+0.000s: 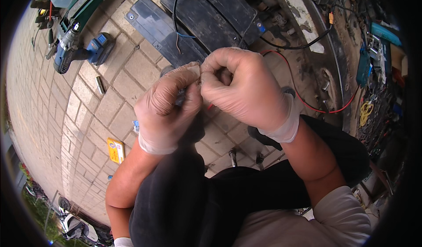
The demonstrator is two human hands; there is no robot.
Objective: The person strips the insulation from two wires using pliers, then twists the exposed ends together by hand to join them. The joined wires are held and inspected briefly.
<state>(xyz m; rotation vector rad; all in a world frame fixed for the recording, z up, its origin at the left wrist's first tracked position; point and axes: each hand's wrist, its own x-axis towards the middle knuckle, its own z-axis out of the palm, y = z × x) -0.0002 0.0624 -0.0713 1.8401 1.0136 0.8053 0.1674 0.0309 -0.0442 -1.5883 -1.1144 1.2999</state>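
My left hand (165,108) and my right hand (252,86), both in thin whitish gloves, meet at the fingertips above my knees. Each is closed in a pinch, thumb against fingers. Whatever they pinch is too small and too covered to make out. Just beyond the hands, two large dark batteries (204,16) lie side by side on the paving. A black cable (176,7) with a thin bare-looking end and a blue wire crosses over them.
A blue-and-black cordless power tool (70,51) lies at the upper left, near a metal socket (100,85). A yellow box (115,150) is on the paving at left. A red cable (295,82) curves at right, beside cluttered tools and parts (378,71). A motorcycle (79,227) stands lower left.
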